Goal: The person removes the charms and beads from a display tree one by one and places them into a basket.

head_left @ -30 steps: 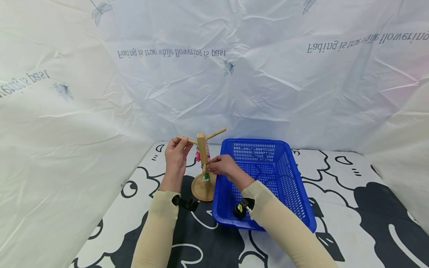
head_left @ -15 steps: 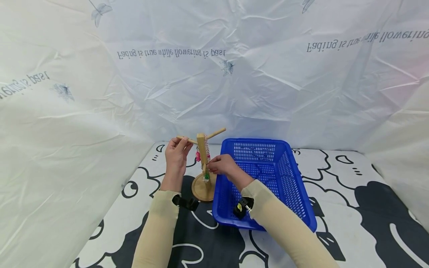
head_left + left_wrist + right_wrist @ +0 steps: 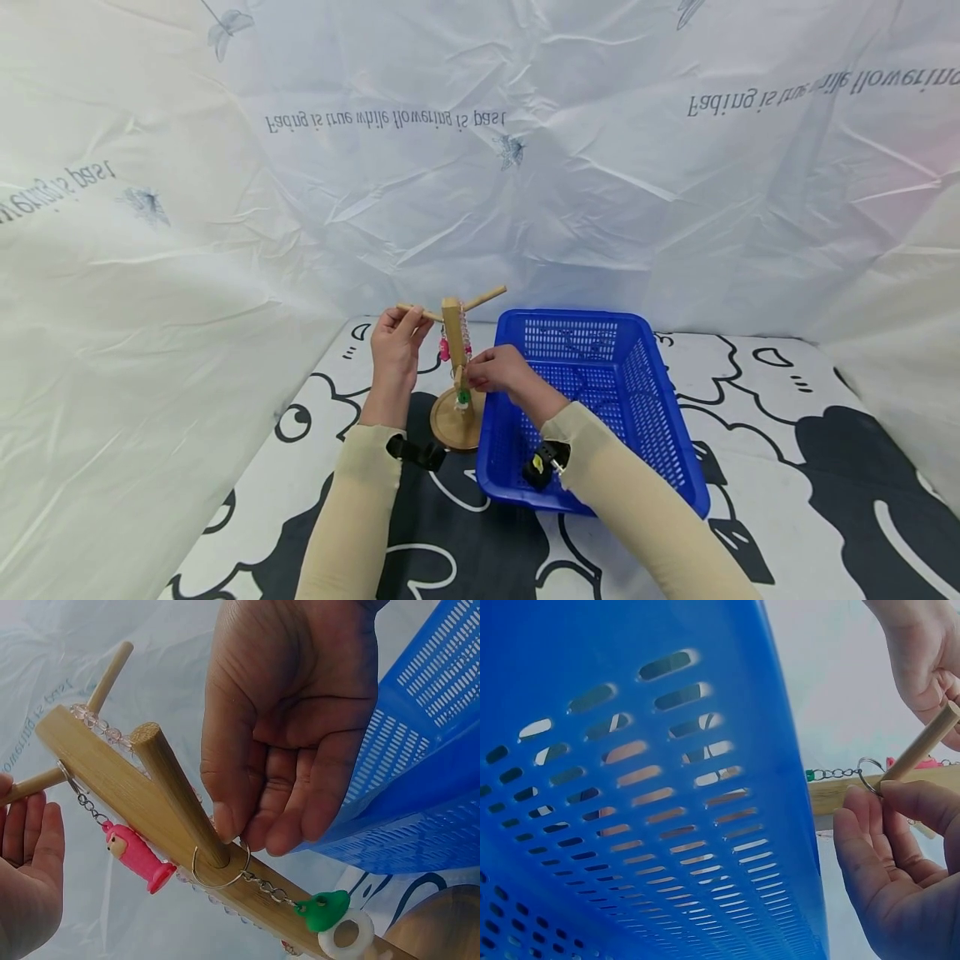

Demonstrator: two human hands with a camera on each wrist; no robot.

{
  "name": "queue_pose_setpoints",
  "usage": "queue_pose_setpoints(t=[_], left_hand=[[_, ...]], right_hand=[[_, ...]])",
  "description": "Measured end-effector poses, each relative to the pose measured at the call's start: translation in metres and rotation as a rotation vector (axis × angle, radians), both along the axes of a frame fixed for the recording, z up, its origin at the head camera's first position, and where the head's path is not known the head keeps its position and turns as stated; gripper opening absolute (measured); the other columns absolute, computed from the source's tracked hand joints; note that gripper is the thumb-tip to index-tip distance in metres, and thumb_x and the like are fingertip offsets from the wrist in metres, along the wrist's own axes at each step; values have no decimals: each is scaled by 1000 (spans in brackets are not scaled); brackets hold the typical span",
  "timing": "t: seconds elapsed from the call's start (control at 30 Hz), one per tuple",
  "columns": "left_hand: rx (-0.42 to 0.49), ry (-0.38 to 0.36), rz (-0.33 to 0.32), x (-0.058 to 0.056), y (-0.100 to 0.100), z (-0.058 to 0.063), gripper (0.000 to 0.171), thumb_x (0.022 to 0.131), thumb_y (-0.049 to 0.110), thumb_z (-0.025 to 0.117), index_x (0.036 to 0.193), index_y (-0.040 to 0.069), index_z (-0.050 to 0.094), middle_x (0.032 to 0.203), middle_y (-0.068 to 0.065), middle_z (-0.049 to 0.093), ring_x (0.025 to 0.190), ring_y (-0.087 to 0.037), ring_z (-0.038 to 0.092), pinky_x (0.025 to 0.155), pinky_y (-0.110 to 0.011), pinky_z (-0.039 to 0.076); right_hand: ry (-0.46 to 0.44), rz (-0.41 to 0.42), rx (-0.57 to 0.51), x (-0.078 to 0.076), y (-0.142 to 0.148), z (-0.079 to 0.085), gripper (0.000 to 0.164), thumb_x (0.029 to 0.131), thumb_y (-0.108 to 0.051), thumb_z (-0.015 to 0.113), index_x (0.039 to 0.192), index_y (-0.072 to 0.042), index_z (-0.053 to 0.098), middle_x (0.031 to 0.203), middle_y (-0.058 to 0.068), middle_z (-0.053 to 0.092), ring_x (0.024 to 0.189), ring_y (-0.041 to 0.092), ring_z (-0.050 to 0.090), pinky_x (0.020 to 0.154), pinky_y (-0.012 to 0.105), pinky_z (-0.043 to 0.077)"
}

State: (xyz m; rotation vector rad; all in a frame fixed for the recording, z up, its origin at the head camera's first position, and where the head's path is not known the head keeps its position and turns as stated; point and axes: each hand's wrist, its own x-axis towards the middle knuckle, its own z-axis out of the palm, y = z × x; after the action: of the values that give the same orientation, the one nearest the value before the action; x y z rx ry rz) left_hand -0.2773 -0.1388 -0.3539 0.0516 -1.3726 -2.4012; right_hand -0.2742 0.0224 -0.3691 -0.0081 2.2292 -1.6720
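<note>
A wooden stand (image 3: 453,325) with a round base and several pegs rises left of centre in the head view. My left hand (image 3: 394,354) pinches its upper left peg (image 3: 34,785) between thumb and fingers. My right hand (image 3: 501,371) pinches the metal ring (image 3: 217,883) of a keychain with a green and white charm (image 3: 328,911). That ring sits around the base of the lower front peg (image 3: 180,791), and the charm hangs down along the post. From the left peg hangs a keychain with a pink figure (image 3: 139,859). A clear pinkish bead string (image 3: 112,735) loops over another peg.
A blue perforated basket (image 3: 667,417) stands just right of the stand, under my right forearm; dark items lie inside, too unclear to name. Black and white cartoon cloth (image 3: 600,550) covers the table. White printed sheeting (image 3: 600,217) rises behind and at both sides.
</note>
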Motion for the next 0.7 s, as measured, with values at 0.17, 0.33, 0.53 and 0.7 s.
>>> queue_pose_setpoints(t=[0.17, 0.33, 0.53, 0.7], left_hand=[[-11, -9, 1, 0, 0, 0, 17, 99, 1, 62, 88, 13, 58, 82, 5, 65, 78, -5, 70, 83, -18, 63], [-17, -16, 2, 1, 0, 0, 17, 99, 1, 63, 88, 13, 58, 82, 5, 65, 78, -4, 69, 83, -18, 63], [-19, -10, -1, 3, 0, 2, 18, 99, 0, 62, 87, 13, 57, 82, 5, 65, 78, -5, 69, 83, -18, 63], [-15, -2, -1, 3, 1, 4, 20, 99, -1, 62, 85, 13, 56, 81, 5, 64, 77, -5, 69, 83, -18, 63]], right_hand=[[13, 1, 3, 1, 0, -1, 18, 98, -9, 66, 108, 4, 72, 108, 22, 75, 91, 23, 75, 91, 39, 65], [11, -3, 1, 3, 0, 0, 15, 98, -9, 67, 104, 4, 73, 103, 20, 76, 85, 19, 75, 84, 36, 66], [16, 0, -5, 4, 1, 1, 16, 97, -9, 68, 104, 5, 73, 97, 18, 77, 80, 15, 73, 82, 34, 67], [13, 2, -5, 5, 1, 2, 15, 96, -9, 68, 103, 3, 73, 96, 17, 76, 84, 19, 74, 83, 34, 67]])
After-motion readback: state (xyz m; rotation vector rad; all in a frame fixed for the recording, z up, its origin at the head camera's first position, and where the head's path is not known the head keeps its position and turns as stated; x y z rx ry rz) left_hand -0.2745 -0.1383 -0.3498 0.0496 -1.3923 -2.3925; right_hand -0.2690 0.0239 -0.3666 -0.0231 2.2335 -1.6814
